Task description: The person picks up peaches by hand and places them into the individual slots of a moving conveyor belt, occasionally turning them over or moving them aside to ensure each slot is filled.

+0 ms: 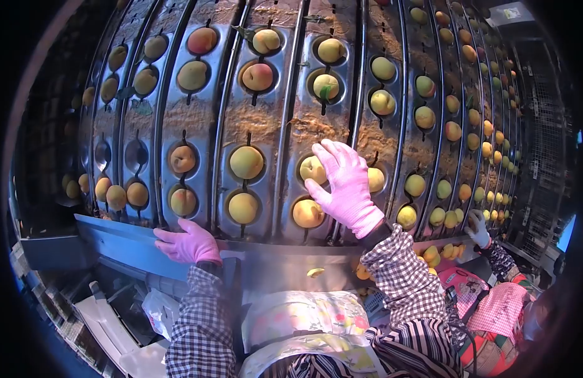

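Note:
My right hand (347,186), in a pink glove, is at a metal cup on the sorting conveyor. Its thumb and fingers lie around a yellow peach (313,169) that sits in the cup. Just below is another peach (308,213), and a further peach (375,180) shows partly past the back of this hand. My left hand (189,244), also pink-gloved, rests by the conveyor's front edge with its fingers stretched apart and nothing in them. Nearest to it is an orange peach (182,201) in a lower cup.
Metal conveyor trays (203,120) run away from me, most cups holding peaches, with brown residue between them. A blue-grey ledge (134,246) borders the front. Loose peaches (433,255) lie at the right. A co-worker's gloved hand (478,229) reaches to the conveyor there.

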Motion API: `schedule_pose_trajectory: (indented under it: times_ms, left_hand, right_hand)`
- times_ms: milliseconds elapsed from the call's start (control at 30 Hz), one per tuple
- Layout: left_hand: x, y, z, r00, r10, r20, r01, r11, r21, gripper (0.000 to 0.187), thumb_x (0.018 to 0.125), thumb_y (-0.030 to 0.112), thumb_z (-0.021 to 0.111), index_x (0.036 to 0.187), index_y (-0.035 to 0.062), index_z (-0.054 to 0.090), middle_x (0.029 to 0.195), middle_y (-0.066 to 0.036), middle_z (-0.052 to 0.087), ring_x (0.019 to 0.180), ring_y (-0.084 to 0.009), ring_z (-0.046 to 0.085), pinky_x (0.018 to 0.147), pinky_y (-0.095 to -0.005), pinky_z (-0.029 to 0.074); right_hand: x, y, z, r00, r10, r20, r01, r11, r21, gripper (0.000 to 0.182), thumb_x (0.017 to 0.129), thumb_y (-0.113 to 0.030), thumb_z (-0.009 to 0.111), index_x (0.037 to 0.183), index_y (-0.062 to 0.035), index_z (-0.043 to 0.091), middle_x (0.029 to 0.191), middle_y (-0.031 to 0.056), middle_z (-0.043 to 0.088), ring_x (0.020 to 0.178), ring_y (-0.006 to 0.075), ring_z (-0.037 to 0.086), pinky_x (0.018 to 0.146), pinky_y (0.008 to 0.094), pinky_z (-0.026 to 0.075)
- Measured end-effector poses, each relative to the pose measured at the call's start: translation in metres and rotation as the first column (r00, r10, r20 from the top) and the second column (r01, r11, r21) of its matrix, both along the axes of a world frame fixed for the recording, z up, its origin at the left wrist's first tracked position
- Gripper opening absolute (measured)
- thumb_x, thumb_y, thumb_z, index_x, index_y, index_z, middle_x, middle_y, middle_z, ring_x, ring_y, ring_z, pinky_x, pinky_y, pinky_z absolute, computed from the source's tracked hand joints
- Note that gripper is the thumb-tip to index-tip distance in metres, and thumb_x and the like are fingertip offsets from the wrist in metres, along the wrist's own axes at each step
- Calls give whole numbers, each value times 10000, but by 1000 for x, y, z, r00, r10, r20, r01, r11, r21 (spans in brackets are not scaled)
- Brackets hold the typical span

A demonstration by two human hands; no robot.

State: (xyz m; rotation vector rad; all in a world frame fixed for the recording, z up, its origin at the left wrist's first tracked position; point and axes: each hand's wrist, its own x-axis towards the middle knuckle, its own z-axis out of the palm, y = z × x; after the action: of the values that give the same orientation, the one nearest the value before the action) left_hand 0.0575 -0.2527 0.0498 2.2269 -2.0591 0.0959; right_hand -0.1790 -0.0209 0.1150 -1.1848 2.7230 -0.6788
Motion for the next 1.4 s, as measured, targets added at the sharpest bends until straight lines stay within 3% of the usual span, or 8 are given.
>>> schedule_pose_trajectory:
  times_ms: [200,333,600,900,1067,1167,1300,1400]
  left_hand:
    - [1,-1,0,1000,-21,18,21,1000,-1,737,974,406,549,1544,27,278,1527,-331,315,1413,-457,348,1155,-517,310]
    - [1,-1,1,1000,-14,8,14,1000,10,734,974,399,548,1545,27,275,1527,-331,314,1413,-460,345,1159,-521,305]
    - [-1,-6,8,1000,-21,18,21,999,25,738,984,394,532,1551,13,252,1537,-328,306,1417,-462,343,1171,-516,300]
    - [26,-55,-2,999,-9,34,7,999,45,737,1003,452,493,1572,54,246,1562,-311,297,1442,-443,317,1176,-509,287]
    - [42,-89,-9,998,-28,52,27,1000,14,735,1002,448,505,1571,59,249,1566,-302,297,1444,-436,316,1174,-507,289]
    - [49,-107,-9,998,-40,56,40,999,-1,732,1000,438,514,1569,61,251,1564,-299,299,1442,-435,319,1173,-504,288]
    - [48,-125,0,999,-19,51,18,1000,24,725,998,421,521,1566,59,252,1558,-298,304,1440,-434,319,1175,-503,279]
    - [46,-132,8,998,-15,61,13,999,41,724,996,415,520,1566,60,250,1558,-299,302,1441,-432,315,1178,-502,271]
  right_hand:
    - [-102,-35,-3,960,-278,22,277,961,23,557,841,-295,729,1331,-81,570,1291,133,594,1200,317,566,992,454,464]
    - [-135,-52,-19,974,-216,-63,225,943,246,596,817,-273,744,1363,-127,554,1274,109,602,1185,298,563,1016,443,466]
    - [-134,-48,-29,972,-201,-122,207,977,45,563,758,-237,805,1265,-106,600,1187,102,638,1134,317,575,984,458,443]
    - [-156,-62,-3,972,-237,-2,233,955,181,446,809,-341,764,1168,-95,666,1129,110,659,1117,306,603,972,447,460]
    - [-200,-89,-14,926,-375,-33,377,923,76,600,852,-252,710,1405,-121,519,1344,133,564,1242,315,548,1078,423,430]
    - [-212,-104,-25,929,-364,-65,370,910,190,543,863,-250,701,1379,-155,562,1325,131,576,1260,326,533,1088,427,424]
    - [-214,-134,3,879,-445,-171,467,735,492,517,881,-494,673,1232,-117,623,1233,137,615,1187,320,593,979,465,485]
    - [-212,-154,12,868,-436,-236,486,651,583,545,886,-510,662,1246,-104,617,1236,135,615,1201,316,588,978,458,479]
